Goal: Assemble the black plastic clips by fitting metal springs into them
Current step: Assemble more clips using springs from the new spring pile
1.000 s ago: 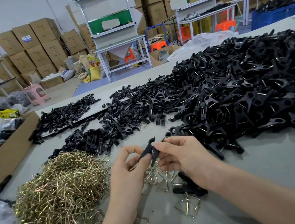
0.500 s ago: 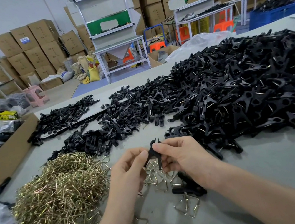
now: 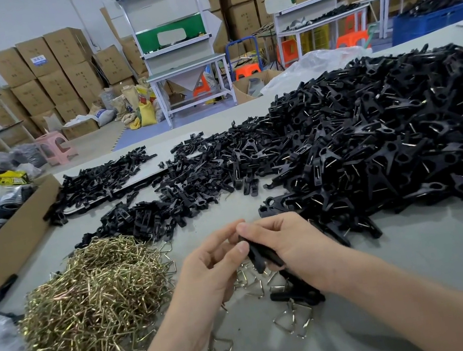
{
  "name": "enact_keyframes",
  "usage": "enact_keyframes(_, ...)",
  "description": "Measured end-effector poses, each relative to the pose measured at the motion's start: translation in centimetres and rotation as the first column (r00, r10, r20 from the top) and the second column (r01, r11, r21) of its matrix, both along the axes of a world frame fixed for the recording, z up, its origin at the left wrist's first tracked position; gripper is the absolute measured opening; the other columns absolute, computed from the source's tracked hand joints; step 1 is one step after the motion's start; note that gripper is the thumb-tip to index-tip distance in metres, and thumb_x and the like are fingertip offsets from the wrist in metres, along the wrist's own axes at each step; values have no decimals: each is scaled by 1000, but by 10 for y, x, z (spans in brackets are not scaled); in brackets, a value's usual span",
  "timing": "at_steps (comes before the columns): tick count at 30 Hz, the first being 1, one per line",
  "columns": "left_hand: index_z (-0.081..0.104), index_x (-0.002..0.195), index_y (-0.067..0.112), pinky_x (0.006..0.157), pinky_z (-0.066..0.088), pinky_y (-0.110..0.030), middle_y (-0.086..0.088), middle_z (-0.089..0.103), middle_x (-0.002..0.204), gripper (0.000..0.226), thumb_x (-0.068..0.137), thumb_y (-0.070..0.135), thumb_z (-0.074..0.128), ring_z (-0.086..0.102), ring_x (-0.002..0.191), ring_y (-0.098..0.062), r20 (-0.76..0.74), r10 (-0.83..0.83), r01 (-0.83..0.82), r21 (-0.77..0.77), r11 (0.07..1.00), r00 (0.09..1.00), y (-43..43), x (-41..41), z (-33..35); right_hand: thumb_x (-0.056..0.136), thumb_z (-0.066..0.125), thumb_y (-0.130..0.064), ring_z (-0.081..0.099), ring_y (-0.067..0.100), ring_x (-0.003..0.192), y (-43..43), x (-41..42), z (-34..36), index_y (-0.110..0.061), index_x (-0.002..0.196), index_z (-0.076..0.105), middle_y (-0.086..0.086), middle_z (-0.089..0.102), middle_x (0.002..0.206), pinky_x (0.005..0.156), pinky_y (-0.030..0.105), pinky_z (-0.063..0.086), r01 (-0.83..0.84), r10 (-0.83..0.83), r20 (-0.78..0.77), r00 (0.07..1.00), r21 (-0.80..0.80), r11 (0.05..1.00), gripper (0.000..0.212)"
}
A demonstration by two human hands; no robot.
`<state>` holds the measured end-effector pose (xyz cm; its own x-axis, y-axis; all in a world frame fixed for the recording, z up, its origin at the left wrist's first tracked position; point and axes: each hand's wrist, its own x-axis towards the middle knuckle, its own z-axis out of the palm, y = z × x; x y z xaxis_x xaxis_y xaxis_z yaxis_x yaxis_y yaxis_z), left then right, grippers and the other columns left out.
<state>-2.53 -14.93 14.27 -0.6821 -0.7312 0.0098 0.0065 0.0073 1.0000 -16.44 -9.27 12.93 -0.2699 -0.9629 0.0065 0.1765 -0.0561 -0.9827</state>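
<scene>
Holding one black clip (image 3: 258, 258) between both hands, the person kept it just above the grey table (image 3: 423, 265). The right hand (image 3: 291, 245) had its fingers curled round the lower part of the clip. The left hand (image 3: 209, 271) pinched the upper end with thumb and forefinger. The clip was a slim piece of matt black plastic, tilted, with its lower end pointing down to the table. The fingers hid most of it, so I could not tell whether a spring sat in it.

A heap of springs (image 3: 91, 299), bent brass-coloured wire, lay on the table to the left of the hands. Some loose springs (image 3: 294, 318) of triangular shape lay under and before the hands. A second clip (image 3: 296, 293) lay on the table under the right wrist, beside these loose springs. A large pile of clips (image 3: 387, 143) covered the right side of the table, and smaller clip parts (image 3: 166, 198) were spread behind the spring heap.

An open cardboard box (image 3: 11, 239) stood at the left edge of the table. It held dark things, too blurred to name, and a yellow packet (image 3: 7, 177) at its far side. Far behind on the right, a blue crate (image 3: 431, 19) was filled with black parts.
</scene>
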Motion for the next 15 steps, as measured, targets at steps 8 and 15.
enact_keyframes(8, 70, 108, 17, 43, 14, -18, 13, 50, 48, 37, 73, 28, 63, 22, 44, -5, -11, -44, 44, -21, 999, 999, 5, -3, 0, 74, 77, -38, 52, 12, 48, -1, -7, 3, -21, 67, 57, 0, 56, 61, 46, 24, 44, 118, -122, 95, 988, 49, 992, 27)
enact_keyframes(15, 72, 97, 24, 39, 27, -12, 12, 48, 53, 28, 71, 32, 64, 34, 41, 0, -104, 229, -235, -47, 971, 968, -5, 0, -1, 93, 57, -20, 66, 17, 68, 0, -8, 9, -7, 90, 57, 4, 69, 76, 82, 43, 55, 189, -187, 131, 974, -6, 982, 13)
